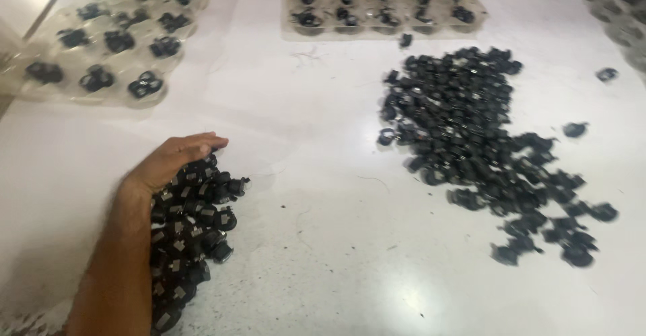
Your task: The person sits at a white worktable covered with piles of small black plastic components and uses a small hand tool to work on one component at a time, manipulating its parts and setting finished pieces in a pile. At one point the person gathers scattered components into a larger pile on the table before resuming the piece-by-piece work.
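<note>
Black plastic parts (192, 232) lie heaped at the near left of the white table (316, 242), and my left hand (171, 161) rests edge-on against the far side of that heap — fingers straight, held together, curled round nothing. A bigger, looser spread of the same parts (471, 147) sits well apart to the right, and clear trays (101, 40) holding single parts line the far edge — my right hand is out of sight.

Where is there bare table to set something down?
Widest bare patch: the white table between the small pile under the left hand and the big pile. Crowded along the top, by the clear trays.
</note>
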